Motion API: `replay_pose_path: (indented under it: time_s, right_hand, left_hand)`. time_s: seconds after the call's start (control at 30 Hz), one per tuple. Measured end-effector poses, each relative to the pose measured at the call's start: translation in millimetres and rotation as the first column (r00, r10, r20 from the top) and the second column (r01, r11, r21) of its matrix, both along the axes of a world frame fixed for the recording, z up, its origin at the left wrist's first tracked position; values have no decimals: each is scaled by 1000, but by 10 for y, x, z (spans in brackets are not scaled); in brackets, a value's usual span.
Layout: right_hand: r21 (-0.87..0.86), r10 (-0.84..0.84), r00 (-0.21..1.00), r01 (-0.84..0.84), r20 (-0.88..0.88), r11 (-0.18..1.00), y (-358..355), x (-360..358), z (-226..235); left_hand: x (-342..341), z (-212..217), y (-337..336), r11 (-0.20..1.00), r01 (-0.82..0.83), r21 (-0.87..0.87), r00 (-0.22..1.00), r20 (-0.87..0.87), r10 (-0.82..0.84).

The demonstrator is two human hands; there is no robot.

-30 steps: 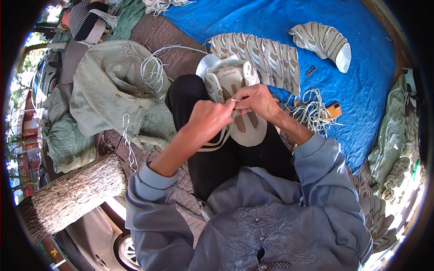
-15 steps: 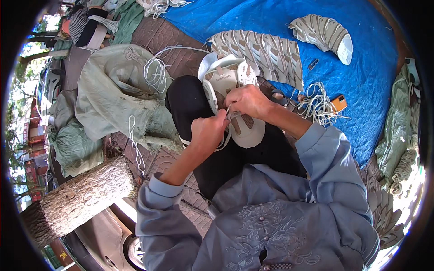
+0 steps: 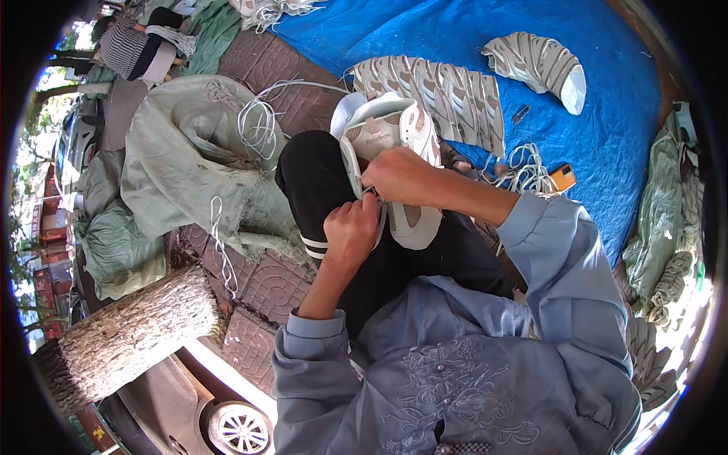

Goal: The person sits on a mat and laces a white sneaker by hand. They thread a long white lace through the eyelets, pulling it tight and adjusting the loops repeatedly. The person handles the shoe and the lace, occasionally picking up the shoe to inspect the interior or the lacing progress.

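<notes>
A beige and white shoe upper (image 3: 413, 220) with brown mesh lies across my black-trousered knees, its toe toward me and its tongue standing up at the far end. My right hand (image 3: 400, 178) reaches over its middle with fingers closed at the left eyelet edge, pinching a white shoelace that is mostly hidden. Just below, my left hand (image 3: 353, 229) is closed too, its thumb and forefinger tips meeting the right fingers at the lace. A short length of lace shows beside the left fingers.
Rows of nested shoe uppers (image 3: 447, 102) lie on a blue tarp (image 3: 614, 152), near a bundle of laces (image 3: 527, 171) and an orange-backed phone (image 3: 563, 179). At left are a pale green sack (image 3: 171, 167), a tree trunk (image 3: 136, 326) and a parked car (image 3: 171, 402). Another person sits far left.
My right hand has moved left and turned over the shoe upper's left eyelet edge. My left hand has shifted slightly down, its forearm more upright. The lace stretch between them is now hidden.
</notes>
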State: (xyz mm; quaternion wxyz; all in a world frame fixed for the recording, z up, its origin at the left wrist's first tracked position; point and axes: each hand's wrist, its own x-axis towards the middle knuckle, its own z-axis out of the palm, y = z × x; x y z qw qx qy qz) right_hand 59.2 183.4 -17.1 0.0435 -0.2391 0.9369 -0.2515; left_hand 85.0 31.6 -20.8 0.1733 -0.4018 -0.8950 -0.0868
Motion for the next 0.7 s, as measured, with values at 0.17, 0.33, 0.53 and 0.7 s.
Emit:
replay_pose_path:
  time_s: [0.17, 0.33, 0.53, 0.7]
  right_hand:
    - [-156, 65, 903, 2, 424, 988, 108, -177, 119]
    - [-390, 128, 817, 125, 562, 912, 200, -185, 106]
    - [-468, 87, 781, 278, 618, 839, 253, -110, 126]
    - [-441, 29, 879, 210, 476, 873, 238, -68, 103]
  left_hand:
    - [-14, -1, 34, 1000, 8, 22, 1000, -6, -8]
    - [-10, -8, 40, 999, -29, 36, 999, 18, 29]
    - [-21, -22, 57, 997, -50, 52, 998, 26, 48]
    - [-31, -11, 87, 998, -43, 55, 998, 57, 40]
